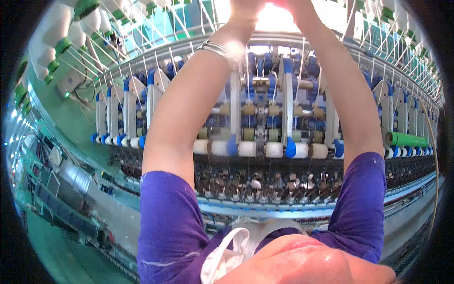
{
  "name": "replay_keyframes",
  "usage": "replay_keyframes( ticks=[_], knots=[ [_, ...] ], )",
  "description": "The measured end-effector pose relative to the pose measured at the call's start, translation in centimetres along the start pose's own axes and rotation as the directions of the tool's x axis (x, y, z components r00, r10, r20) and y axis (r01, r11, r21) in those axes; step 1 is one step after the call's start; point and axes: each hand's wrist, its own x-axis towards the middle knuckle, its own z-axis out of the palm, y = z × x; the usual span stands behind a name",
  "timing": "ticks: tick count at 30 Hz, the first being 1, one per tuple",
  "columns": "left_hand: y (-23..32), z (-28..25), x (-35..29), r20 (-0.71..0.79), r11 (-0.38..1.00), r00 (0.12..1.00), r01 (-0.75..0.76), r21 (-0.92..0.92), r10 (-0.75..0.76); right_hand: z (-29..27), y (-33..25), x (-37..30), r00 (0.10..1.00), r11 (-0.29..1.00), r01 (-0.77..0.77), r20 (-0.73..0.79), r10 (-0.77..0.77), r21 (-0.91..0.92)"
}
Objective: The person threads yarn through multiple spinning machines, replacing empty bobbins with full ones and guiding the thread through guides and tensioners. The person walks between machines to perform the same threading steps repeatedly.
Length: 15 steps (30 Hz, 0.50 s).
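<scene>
Both my arms reach up and away over a spinning frame point(260, 110). At the top edge, against bright glare, are my left hand point(248, 8) and my right hand point(299, 6). They come close together there, but their fingers are cut off or washed out, so what they hold, if anything, is hidden. White roving strands point(202, 23) hang near my left hand. Below my forearms stand grey drafting arms point(289, 102) with blue tips, above white rollers point(247, 148). A metal bangle point(213, 48) circles my left wrist.
White roving bobbins point(56, 21) with green ends hang overhead on both sides. A metal rail point(166, 46) curves behind the drafting arms. One green tube point(407, 139) lies across the rollers at right. Spindles point(288, 191) line the frame below. More machinery point(61, 206) stands at left beside green floor point(45, 253).
</scene>
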Motion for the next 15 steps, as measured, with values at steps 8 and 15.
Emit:
replay_keyframes(
  ticks=[8,15],
  knots=[
    [-6.1,4.1,-9.6,0.328,0.687,0.809,0.587,-0.428,-0.487,0.1,-0.5,-4.2,0.986,0.991,-0.13,0.105,0.127,0.025],
    [-7.7,6.4,-7.9,0.176,0.611,0.717,0.676,-0.412,-0.675,-1.1,-1.5,-3.6,0.979,0.975,-0.192,0.09,0.182,0.116]
  ],
)
